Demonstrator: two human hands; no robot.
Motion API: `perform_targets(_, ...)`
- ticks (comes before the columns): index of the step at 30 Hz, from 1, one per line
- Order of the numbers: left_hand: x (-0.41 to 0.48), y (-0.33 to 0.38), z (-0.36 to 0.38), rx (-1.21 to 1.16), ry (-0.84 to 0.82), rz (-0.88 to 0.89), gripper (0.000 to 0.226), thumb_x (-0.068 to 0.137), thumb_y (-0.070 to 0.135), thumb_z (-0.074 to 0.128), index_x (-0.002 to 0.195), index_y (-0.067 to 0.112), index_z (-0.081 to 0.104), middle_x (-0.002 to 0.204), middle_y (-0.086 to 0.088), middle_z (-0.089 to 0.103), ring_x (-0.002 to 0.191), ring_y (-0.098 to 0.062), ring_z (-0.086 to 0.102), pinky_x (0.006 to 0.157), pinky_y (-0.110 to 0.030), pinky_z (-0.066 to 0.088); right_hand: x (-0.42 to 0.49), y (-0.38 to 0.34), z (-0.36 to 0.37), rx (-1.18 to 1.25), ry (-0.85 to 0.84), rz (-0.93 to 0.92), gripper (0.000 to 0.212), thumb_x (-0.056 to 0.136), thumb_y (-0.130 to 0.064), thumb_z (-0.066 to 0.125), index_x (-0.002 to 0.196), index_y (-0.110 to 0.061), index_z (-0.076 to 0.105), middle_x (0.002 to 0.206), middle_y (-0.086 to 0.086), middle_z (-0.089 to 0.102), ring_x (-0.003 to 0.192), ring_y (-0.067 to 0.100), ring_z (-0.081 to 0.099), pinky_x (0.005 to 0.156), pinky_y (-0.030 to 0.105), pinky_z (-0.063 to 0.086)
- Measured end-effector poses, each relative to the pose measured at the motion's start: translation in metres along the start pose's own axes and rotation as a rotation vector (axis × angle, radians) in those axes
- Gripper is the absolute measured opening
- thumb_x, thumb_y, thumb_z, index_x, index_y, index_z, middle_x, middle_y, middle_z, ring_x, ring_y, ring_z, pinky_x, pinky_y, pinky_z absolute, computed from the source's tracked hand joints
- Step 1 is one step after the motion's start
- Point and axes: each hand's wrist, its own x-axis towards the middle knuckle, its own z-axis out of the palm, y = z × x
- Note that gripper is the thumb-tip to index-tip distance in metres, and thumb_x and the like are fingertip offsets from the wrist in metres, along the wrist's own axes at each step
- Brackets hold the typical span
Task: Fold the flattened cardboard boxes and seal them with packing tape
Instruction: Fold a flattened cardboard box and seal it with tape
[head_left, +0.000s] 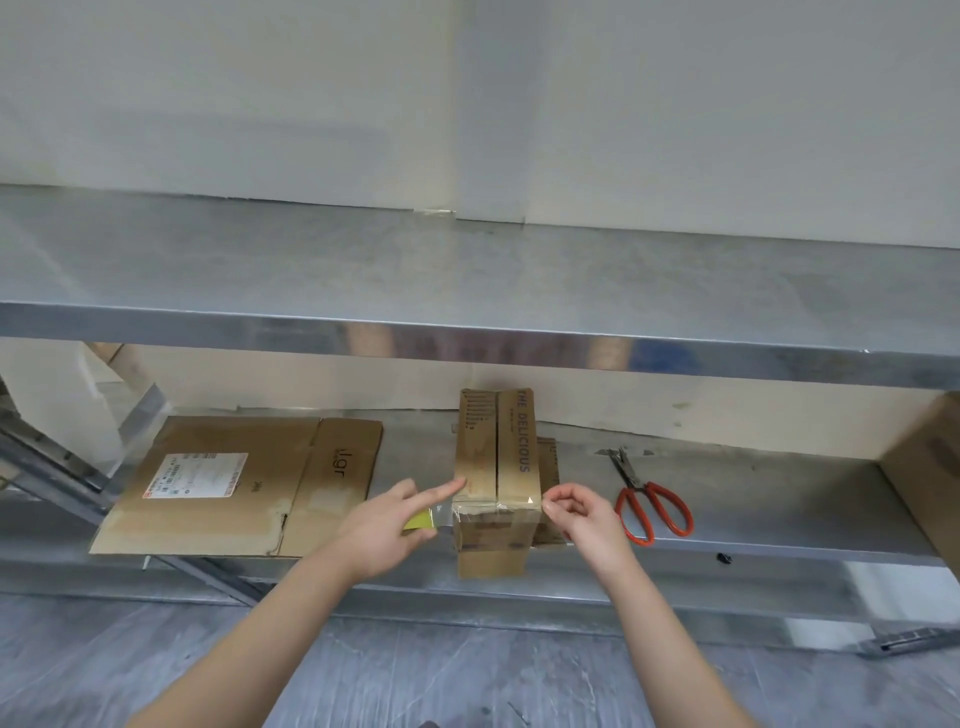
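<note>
On the shelf (753, 499), box (511, 457) between left hand (387, 525), perhaps round tape roll (418, 519), and right hand (582, 514), tape (483, 514) pinched.

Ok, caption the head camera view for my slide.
Left hand holds the tape roll, right hand pinches its end across a folded box.

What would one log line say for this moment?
taping box | left hand holds tape roll | right hand pinches tape end | scissors untouched

The box (496, 457) is showing matt brown cardboard under glossy clear tape (483, 514); the shelf (753, 493) is showing dull, scuffed metal; the scissors (632, 478) are showing red plastic handles.
</note>
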Motion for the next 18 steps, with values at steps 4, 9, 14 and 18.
perform_targets(4, 0.002, 0.000, -0.002, 0.011, 0.038, -0.024, 0.062, 0.097, 0.042, 0.047, 0.134, 0.073, 0.007, 0.091, 0.010, 0.038, 0.077, -0.013, 0.051, 0.072, -0.032, 0.051, -0.010, 0.006, 0.009, -0.067, 0.053, -0.049, 0.024, 0.087, -0.013, 0.070, 0.104, -0.028, 0.060, 0.099, -0.005, 0.065, 0.093, 0.013, 0.064, 0.077, 0.020, 0.048)
perform_targets(9, 0.004, 0.006, -0.004, 0.051, 0.043, -0.021, 0.061, 0.098, 0.041, 0.048, 0.135, 0.071, 0.010, 0.090, 0.011, 0.039, 0.074, -0.011, 0.051, 0.065, -0.027, 0.049, -0.031, 0.020, 0.018, -0.358, 0.228, -0.281, 0.038, 0.084, -0.016, 0.073, 0.117, -0.030, 0.059, 0.116, -0.016, 0.058, 0.109, 0.003, 0.055, 0.093, 0.030, 0.050)
perform_targets(14, 0.004, 0.009, -0.003, 0.024, 0.038, -0.034, 0.063, 0.097, 0.042, 0.050, 0.132, 0.073, 0.009, 0.092, 0.010, 0.041, 0.076, -0.010, 0.052, 0.069, -0.029, 0.051, -0.049, 0.013, 0.027, -0.394, 0.164, -0.280, 0.055, 0.095, -0.041, 0.058, 0.146, -0.030, 0.040, 0.139, -0.019, 0.046, 0.127, -0.001, 0.042, 0.106, 0.019, 0.034)
perform_targets(18, 0.001, 0.010, -0.003, 0.016, 0.027, -0.046, 0.063, 0.097, 0.041, 0.050, 0.134, 0.072, 0.009, 0.095, 0.007, 0.043, 0.079, -0.009, 0.051, 0.072, -0.028, 0.049, -0.029, -0.002, 0.027, -0.469, 0.093, -0.402, 0.060, 0.097, -0.052, 0.046, 0.152, -0.035, 0.029, 0.153, -0.019, 0.028, 0.140, -0.002, 0.026, 0.114, 0.022, 0.025)
